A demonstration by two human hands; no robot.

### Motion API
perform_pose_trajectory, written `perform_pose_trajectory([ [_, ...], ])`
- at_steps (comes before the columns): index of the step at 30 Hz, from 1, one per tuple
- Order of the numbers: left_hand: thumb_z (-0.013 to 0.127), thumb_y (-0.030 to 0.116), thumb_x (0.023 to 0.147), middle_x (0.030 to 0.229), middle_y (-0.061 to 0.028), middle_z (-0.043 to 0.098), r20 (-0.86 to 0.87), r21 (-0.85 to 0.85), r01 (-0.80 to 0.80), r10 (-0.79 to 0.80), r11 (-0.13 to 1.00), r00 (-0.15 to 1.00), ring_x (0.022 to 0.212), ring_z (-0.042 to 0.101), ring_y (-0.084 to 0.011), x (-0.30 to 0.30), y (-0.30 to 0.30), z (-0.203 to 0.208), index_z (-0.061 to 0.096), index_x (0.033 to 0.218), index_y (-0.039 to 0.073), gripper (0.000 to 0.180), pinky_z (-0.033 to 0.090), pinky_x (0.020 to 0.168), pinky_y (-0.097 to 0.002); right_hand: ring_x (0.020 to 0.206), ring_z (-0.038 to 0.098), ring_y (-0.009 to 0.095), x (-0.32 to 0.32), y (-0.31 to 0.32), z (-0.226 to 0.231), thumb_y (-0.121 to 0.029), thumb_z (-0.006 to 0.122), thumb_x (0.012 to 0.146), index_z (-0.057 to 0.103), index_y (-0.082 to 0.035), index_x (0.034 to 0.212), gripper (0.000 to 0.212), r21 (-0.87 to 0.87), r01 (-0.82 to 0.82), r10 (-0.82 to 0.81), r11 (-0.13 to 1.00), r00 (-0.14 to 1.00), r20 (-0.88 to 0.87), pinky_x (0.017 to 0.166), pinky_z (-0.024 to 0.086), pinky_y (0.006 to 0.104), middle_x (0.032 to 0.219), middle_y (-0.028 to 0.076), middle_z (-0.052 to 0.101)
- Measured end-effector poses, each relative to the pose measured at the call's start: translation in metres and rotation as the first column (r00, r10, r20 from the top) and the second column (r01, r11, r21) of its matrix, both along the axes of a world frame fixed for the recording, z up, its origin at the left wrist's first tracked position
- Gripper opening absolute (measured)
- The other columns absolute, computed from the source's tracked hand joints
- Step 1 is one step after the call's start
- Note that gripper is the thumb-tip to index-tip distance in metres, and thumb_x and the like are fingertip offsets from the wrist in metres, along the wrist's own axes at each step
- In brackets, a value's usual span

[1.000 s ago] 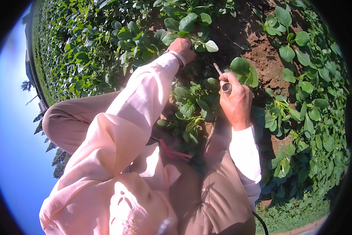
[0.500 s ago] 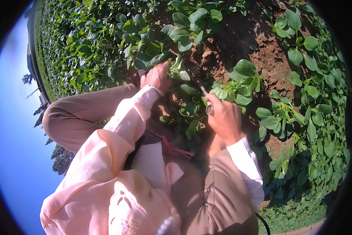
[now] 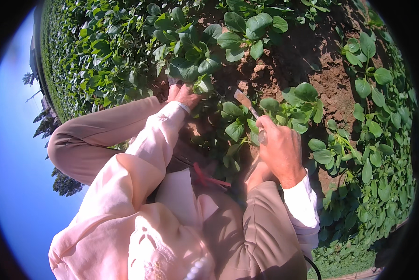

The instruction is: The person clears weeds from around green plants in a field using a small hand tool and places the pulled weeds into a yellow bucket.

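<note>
My right hand [image 3: 282, 151] is closed round the handle of a small scraper-like tool [image 3: 243, 99]. Its flat, rust-brown blade points up and left, just above the soil and apart from the plants. Over by my left foot, my left hand [image 3: 187, 97] is closed on a small leafy green [image 3: 203, 85] with pale leaves; its fingertips are partly hidden. Between the two hands grows a low clump of broad-leaved greens [image 3: 234, 128]. A larger leafy green [image 3: 305, 95] stands beyond the right hand.
Reddish, crumbly soil [image 3: 333, 70] shows between the plants. More broad-leaved greens [image 3: 254, 28] grow ahead, with a dense leafy bed [image 3: 97, 51] to the left and further rows on the right. My bent knees flank the work spot, and a red strap [image 3: 209, 178] lies between them.
The tool has come up and back toward me with my right hand, so its blade now shows. My left hand has shifted slightly down and left with the small leafy green.
</note>
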State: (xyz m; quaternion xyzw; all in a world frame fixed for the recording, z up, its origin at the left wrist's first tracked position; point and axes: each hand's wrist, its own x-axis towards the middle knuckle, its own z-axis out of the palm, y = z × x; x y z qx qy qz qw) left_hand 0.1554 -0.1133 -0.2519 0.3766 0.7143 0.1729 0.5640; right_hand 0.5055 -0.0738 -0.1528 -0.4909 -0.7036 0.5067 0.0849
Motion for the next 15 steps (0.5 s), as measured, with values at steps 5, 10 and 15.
perform_pose_trajectory([
  [5, 0.067, 0.006, 0.086, 0.089, -0.0008, 0.069, 0.034, 0.068, 0.164, -0.167, 0.984, 0.985, 0.08, 0.06, -0.0088, 0.011, -0.003, -0.009, 0.068, 0.102, 0.003, 0.016, 0.05, 0.073, -0.0278, 0.067, 0.062, 0.042, 0.002, 0.006, 0.015, -0.003, 0.061, 0.078, 0.059, -0.009, 0.096, 0.019, -0.048, -0.079, 0.084, 0.996, 0.992, 0.095, 0.057, 0.045, 0.05, 0.071, 0.019, 0.064],
  [10, 0.075, 0.013, 0.076, 0.087, -0.0138, 0.069, -0.202, 0.067, 0.229, -0.212, 0.971, 0.956, 0.082, 0.066, -0.0281, 0.047, -0.005, 0.009, 0.061, 0.101, 0.001, 0.031, 0.052, 0.073, -0.0361, 0.063, 0.064, 0.038, -0.017, -0.003, -0.027, -0.004, 0.066, 0.076, 0.059, -0.011, 0.098, 0.025, 0.014, -0.007, 0.007, 1.0, 1.0, 0.001, 0.056, 0.049, 0.0479, 0.066, 0.015, 0.064],
  [15, 0.075, 0.021, 0.073, 0.088, -0.0209, 0.068, -0.458, -0.17, 0.244, -0.296, 0.955, 0.839, 0.088, 0.062, -0.0437, 0.069, 0.004, 0.007, 0.064, 0.095, 0.003, 0.03, 0.05, 0.076, -0.0455, 0.066, 0.063, 0.038, -0.027, -0.026, -0.036, -0.002, 0.061, 0.081, 0.062, -0.01, 0.096, 0.017, -0.156, 0.142, -0.153, 0.978, 0.986, -0.061, 0.056, 0.046, 0.045, 0.072, 0.017, 0.064],
])
